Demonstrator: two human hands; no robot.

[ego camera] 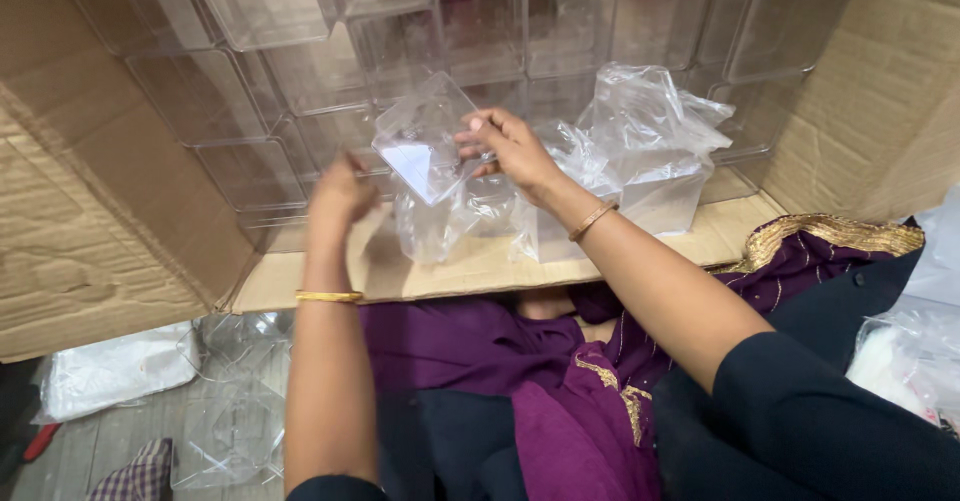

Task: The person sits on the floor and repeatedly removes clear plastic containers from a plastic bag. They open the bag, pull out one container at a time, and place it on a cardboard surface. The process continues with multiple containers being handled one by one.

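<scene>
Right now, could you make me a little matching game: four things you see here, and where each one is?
Things:
1. clear plastic box
2. crumpled clear bag
3. gold bangle
4. stacked clear boxes

Places:
A. on the left wrist
B. lining the back of the cardboard carton
C. held between the left hand and right hand
D. on the carton flap, right of the hands

Pairs: 1-C, 2-D, 3-A, 4-B
</scene>
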